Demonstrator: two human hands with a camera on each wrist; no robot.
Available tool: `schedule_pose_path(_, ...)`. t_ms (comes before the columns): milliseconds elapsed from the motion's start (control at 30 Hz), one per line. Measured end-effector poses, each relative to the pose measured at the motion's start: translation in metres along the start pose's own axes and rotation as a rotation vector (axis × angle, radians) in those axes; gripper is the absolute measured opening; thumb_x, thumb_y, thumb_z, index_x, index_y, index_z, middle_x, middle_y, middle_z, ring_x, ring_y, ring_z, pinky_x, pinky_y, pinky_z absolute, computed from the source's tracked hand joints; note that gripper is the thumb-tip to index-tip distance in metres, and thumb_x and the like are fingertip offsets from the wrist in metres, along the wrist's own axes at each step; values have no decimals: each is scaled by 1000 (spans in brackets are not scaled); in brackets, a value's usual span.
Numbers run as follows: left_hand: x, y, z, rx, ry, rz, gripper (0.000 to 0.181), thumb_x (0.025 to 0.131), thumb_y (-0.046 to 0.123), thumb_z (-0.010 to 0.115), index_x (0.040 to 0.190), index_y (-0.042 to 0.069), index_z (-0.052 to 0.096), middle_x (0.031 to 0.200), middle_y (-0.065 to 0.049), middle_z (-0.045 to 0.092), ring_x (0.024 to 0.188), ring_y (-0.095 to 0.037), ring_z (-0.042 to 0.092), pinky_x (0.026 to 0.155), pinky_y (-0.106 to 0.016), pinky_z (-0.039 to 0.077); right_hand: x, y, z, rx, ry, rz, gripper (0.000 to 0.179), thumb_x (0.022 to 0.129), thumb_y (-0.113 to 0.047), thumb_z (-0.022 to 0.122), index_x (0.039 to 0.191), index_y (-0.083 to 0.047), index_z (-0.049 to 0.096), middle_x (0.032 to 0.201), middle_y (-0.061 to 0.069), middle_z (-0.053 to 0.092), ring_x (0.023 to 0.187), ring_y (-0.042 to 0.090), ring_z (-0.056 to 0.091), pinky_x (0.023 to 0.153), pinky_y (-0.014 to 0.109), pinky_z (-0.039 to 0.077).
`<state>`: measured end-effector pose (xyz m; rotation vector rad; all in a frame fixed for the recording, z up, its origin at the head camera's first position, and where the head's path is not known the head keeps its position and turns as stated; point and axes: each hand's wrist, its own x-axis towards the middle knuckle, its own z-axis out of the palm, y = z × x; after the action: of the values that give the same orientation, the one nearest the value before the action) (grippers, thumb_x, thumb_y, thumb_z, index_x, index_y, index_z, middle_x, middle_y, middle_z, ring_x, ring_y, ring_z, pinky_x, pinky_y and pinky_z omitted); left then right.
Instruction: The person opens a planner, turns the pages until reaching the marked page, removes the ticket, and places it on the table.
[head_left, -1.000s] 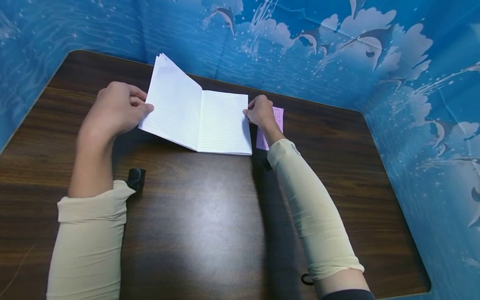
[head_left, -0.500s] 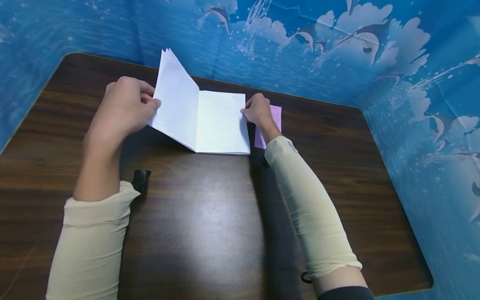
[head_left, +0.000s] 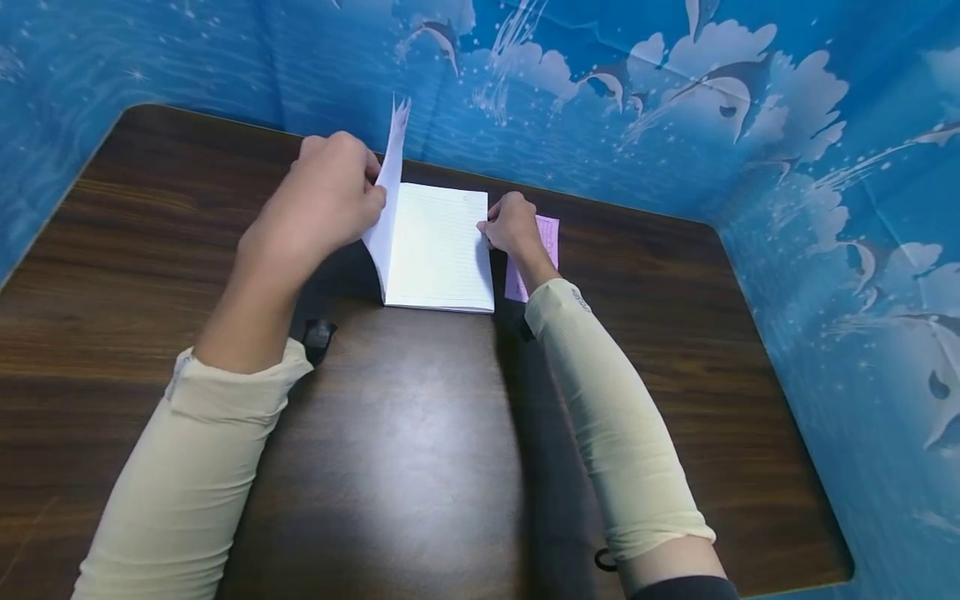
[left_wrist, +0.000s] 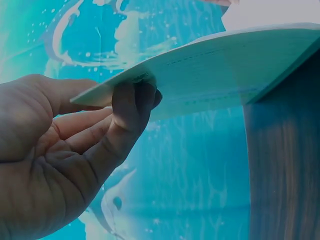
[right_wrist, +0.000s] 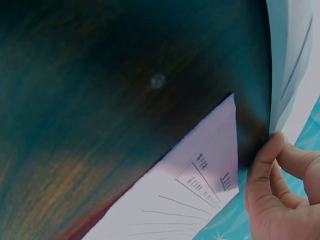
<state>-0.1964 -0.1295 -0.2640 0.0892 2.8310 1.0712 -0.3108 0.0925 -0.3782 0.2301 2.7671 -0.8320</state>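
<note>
A notebook with lined white pages (head_left: 438, 250) lies open near the far edge of the table. My left hand (head_left: 318, 196) pinches its left cover and leaves (head_left: 388, 200) between thumb and fingers, holding them nearly upright. In the left wrist view that cover (left_wrist: 200, 75) shows its greenish underside above the curled fingers. My right hand (head_left: 513, 223) pinches the right edge of the notebook; the right wrist view has thumb and forefinger meeting at the page edge (right_wrist: 285, 75). Partly behind the right hand lies a pink printed slip (head_left: 550, 237), apart from the notebook.
The dark wooden table (head_left: 420, 433) spreads under both forearms. A blue curtain with dolphins (head_left: 480, 75) hangs right behind the far edge and along the right side. Small black wrist pieces (head_left: 318, 340) stick out by the sleeve.
My left hand has moved right, swinging the left cover and leaves from a low slant to almost upright. The right hand has stayed at the notebook's right edge.
</note>
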Motion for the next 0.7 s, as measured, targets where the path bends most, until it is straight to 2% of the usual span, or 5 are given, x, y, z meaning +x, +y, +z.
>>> schedule_pose_path(200, 5, 10, 7, -4, -49, 42, 41, 110, 13, 52, 142, -10, 62, 117, -30, 72, 80, -31, 73, 66, -34, 55, 3, 3, -1, 18, -2, -37, 21, 103, -14, 73, 120, -1, 69, 111, 16, 77, 87, 20, 79, 85, 30, 61)
schedule_pose_path(367, 12, 17, 18, -65, -140, 65, 44, 108, 14, 58, 147, -6, 59, 113, -28, 75, 66, -21, 77, 58, -23, 55, 4, 3, -1, 23, -23, -41, 21, 103, -13, 73, 120, -2, 68, 110, 15, 76, 83, 17, 76, 80, 27, 58)
schedule_pose_path(500, 19, 22, 29, -80, -162, 70, 43, 107, 14, 60, 145, -5, 62, 127, -28, 70, 63, -19, 76, 61, -23, 58, 4, 4, -2, 24, -33, -44, 21, 103, -14, 73, 120, -2, 68, 109, 15, 74, 82, 17, 74, 80, 27, 58)
schedule_pose_path(600, 25, 25, 40, -63, -174, 77, 42, 107, 16, 61, 144, -4, 64, 134, -28, 68, 62, -18, 76, 69, -28, 60, 5, 7, -3, 33, -29, -49, 20, 103, -14, 73, 119, -2, 68, 103, 13, 73, 77, 15, 72, 77, 26, 58)
schedule_pose_path(700, 31, 29, 54, -40, -189, 88, 40, 108, 18, 62, 141, -2, 66, 129, -25, 71, 60, -18, 75, 77, -33, 59, 7, 11, -2, 37, -7, -68, 19, 102, -13, 74, 115, -1, 69, 94, 8, 70, 69, 11, 68, 70, 23, 56)
